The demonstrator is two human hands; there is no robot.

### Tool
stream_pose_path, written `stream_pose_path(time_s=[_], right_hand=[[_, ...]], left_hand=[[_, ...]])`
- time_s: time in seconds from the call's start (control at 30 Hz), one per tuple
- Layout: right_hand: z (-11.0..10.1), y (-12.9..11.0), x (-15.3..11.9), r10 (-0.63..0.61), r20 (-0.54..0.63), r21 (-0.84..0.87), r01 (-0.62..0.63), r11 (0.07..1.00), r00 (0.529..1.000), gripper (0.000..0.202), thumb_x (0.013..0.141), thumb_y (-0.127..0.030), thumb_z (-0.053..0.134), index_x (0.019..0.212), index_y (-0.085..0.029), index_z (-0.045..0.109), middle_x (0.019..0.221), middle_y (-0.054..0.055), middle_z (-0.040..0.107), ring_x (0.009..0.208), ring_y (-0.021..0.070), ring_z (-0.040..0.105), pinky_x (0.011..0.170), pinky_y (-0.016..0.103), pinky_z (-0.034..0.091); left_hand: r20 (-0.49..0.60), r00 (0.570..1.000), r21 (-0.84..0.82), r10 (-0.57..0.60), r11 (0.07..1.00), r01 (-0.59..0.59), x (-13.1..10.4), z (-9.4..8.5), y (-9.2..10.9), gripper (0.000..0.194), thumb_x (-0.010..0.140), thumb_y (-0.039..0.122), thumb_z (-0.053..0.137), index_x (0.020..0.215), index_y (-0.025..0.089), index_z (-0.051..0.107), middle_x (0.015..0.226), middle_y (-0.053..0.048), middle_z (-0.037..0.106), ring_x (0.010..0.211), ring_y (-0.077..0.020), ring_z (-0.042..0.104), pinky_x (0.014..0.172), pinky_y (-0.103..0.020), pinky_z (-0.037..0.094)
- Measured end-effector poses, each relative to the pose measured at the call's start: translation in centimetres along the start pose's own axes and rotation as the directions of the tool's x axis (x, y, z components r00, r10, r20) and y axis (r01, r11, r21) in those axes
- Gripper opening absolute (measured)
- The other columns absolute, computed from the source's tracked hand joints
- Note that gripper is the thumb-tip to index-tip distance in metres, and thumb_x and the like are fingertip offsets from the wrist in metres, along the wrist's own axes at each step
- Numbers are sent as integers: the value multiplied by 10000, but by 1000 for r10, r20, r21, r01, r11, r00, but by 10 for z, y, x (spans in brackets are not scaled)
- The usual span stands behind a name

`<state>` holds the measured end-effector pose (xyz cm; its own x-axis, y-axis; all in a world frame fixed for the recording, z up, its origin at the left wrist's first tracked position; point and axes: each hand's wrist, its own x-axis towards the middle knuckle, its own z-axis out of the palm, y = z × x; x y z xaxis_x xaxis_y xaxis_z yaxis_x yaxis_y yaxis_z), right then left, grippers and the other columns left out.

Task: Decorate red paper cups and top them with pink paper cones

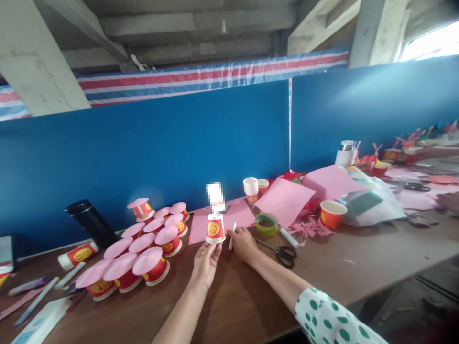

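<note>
**Left grip (205, 265) low on a red cup (215, 229): a slip could tip it**

Pinched near its rim by the left thumb and fingers, the upturned cup stands at 12 o'clock from that palm, narrow base uppermost. So low a hold could let it tilt; squeezing harder could dent its wall. The right hand (244, 246), at the cup's 4 o'clock, touches a white tube (233, 236); whether it pinches the tube I cannot tell, and a careless nudge could roll it across the worktop (231, 306). Scissors (286, 256) lie at that hand's 4 o'clock, close enough for the forearm to knock. At the cup's 9 o'clock, disc-topped cups (158, 273) crowd together, so a wide sweep could topple some.
</note>
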<state>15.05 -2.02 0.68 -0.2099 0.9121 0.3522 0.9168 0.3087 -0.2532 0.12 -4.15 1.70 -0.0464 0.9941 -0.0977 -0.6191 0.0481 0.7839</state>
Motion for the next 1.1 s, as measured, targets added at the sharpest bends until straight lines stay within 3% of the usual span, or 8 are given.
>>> stream_pose_path(time_s=[0.27,0.47,0.6,0.8,0.9,1.0,1.1], right_hand=[[4,1,0,-29,8,-17,29,999,1000,440,832,-116,415,1242,-247,505,1072,111,588,945,225,517,848,306,363],[4,1,-3,-36,-1,11,36,999,999,514,810,-65,413,1280,-267,463,1051,89,615,965,200,531,860,279,371],[3,-2,-5,-4,-42,75,7,997,999,582,766,-9,405,1322,-182,405,1028,111,636,983,205,544,877,288,378],[-6,-14,-20,97,-146,235,-61,970,985,399,898,-173,306,1285,-141,402,1059,95,630,961,182,585,856,293,433],[-9,-25,-27,150,-148,467,-65,882,978,411,919,-319,325,1293,-153,371,1039,74,637,855,156,629,758,275,490],[-9,-38,-29,168,-133,708,-25,706,977,533,821,-421,512,1276,-168,399,1104,80,613,944,185,609,788,310,494],[-7,-49,-27,145,-129,812,20,583,981,613,738,-412,620,1266,-172,421,1141,91,595,1045,215,563,847,349,473]], left_hand=[[61,997,-47,-37,998,40,-26,-38,20,105,686,42,644,762,111,626,804,-47,664,780,-127,648,698,-187,546],[128,989,-61,-69,995,77,-28,-41,20,140,684,61,657,814,105,628,776,-56,671,733,-119,648,674,-187,547],[103,992,-79,-70,994,79,-29,-41,21,132,667,53,665,775,111,618,785,-61,678,741,-126,652,668,-188,547],[147,987,-49,-58,997,66,-32,-40,22,179,635,99,711,791,108,624,772,-48,678,710,-109,641,673,-188,531],[162,985,-41,-56,997,63,-34,-39,22,221,613,114,730,809,107,629,773,-47,682,694,-106,636,688,-204,523],[161,985,-39,-56,997,63,-36,-37,22,223,601,109,737,798,104,633,769,-50,684,702,-114,637,687,-213,516],[163,985,-47,-53,997,61,-39,-35,22,211,603,106,736,788,102,633,779,-54,682,710,-115,635,680,-213,513]])
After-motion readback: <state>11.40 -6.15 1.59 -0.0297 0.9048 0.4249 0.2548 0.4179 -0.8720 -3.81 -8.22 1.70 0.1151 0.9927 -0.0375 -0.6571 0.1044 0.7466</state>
